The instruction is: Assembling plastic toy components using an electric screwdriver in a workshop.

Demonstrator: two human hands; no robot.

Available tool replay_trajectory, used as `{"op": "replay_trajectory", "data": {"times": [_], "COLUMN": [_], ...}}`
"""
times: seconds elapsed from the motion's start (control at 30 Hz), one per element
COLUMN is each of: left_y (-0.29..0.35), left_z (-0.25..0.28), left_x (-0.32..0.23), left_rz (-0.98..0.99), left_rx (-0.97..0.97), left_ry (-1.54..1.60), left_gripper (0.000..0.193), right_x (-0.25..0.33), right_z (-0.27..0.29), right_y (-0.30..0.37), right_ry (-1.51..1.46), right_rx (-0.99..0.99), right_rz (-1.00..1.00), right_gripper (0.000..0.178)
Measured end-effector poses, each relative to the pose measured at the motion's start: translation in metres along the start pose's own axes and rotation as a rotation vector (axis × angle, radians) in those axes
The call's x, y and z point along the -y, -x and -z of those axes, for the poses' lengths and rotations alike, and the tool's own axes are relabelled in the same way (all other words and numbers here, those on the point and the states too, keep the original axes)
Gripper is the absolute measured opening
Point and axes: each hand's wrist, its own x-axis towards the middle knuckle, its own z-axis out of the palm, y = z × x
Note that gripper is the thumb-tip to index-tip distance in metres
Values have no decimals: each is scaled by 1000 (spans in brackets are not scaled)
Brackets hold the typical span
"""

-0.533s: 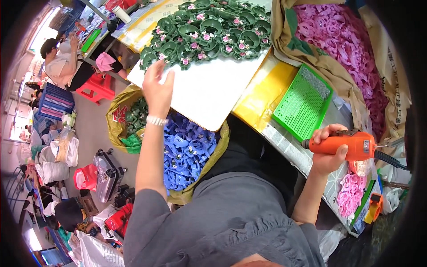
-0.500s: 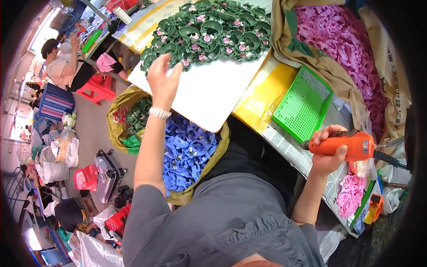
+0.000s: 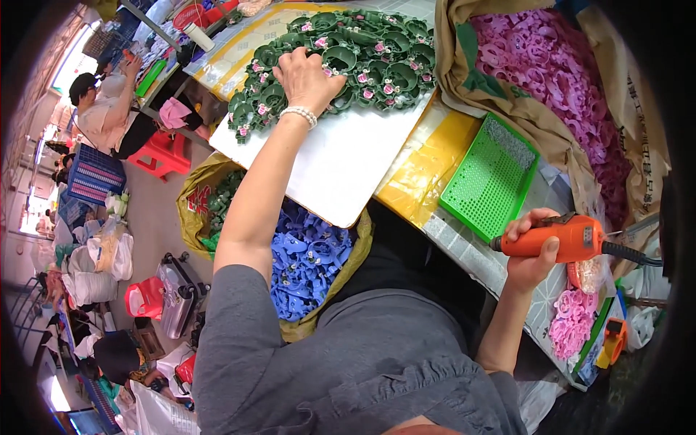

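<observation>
Green parts (image 3: pixel 391 72) heaped on white board (image 3: pixel 341 159), left hand (image 3: pixel 304 83) on them

Board lies on table (image 3: pixel 455 233); green tray (image 3: pixel 482 185) right of it, sack of pink parts (image 3: pixel 551 87) further right. Room's left side: co-worker (image 3: pixel 109 112), red stool (image 3: pixel 163 154), suitcase (image 3: pixel 177 297). Left arm stretched forward, palm down, fingers bent into heap; can't tell if gripping. Right hand (image 3: pixel 531 267) wrapped round orange tool (image 3: pixel 573 238), nose pointing left.

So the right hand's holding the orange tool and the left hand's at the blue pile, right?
Wrong pile: the head view shows the left hand at the green pile. The right hand does hold the orange tool.
</observation>
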Motion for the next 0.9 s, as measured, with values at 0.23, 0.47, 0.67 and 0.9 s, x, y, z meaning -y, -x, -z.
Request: {"op": "replay_trajectory", "data": {"times": [0.23, 0.47, 0.67, 0.9], "left_y": [14, 63, 114, 164], "left_z": [2, 52, 62, 65], "left_x": [5, -35, -62, -83], "left_rz": [-90, 88, 426, 812], "left_rx": [-281, -108, 321, 777], "left_ry": [234, 700, 1481, 1970], "left_gripper": [38, 50, 48, 36], "right_x": [-3, 6, -4, -17], "right_z": [-5, -11, -15, -30], "right_y": [0, -14, -32, -43], "right_ry": [-9, -3, -123, 36], "right_rx": [27, 102, 104, 92], "right_rz": [-22, -61, -62, -42], "right_gripper": [53, 56, 46, 49]}}
